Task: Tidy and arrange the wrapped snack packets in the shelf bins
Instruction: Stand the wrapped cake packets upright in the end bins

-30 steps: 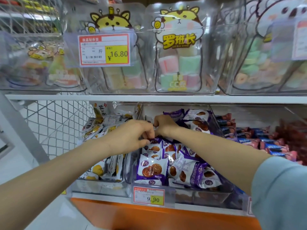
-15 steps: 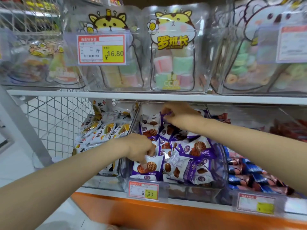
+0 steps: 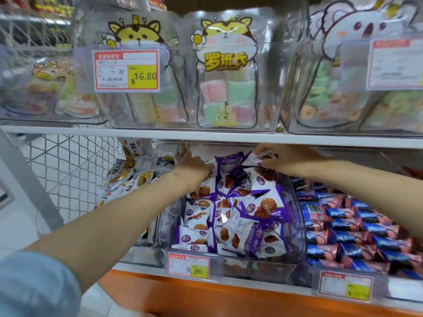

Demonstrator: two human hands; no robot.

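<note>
A clear shelf bin (image 3: pixel 295 227) in the middle of the lower shelf is heaped with purple-and-white wrapped biscuit packets (image 3: pixel 231 216). My left hand (image 3: pixel 194 168) reaches into the back left of the heap, fingers curled among the packets there. At the back of the bin my right hand (image 3: pixel 286 157) pinches a purple-and-white packet (image 3: pixel 256 159), lifted just under the upper shelf edge. Both forearms cross the bin from the lower corners.
A bin of yellow-and-white packets (image 3: pixel 128 177) stands to the left, a bin of blue-and-pink packets (image 3: pixel 357 227) to the right. Price tags (image 3: pixel 188 265) hang on the bin fronts. The upper shelf (image 3: pixel 206 136) carries clear bins of marshmallow bags. Wire mesh (image 3: pixel 68 170) closes the left end.
My left hand moved from the front of the purple heap up to its back left. My right hand stays at the back, holding a packet. The view shifted closer.
</note>
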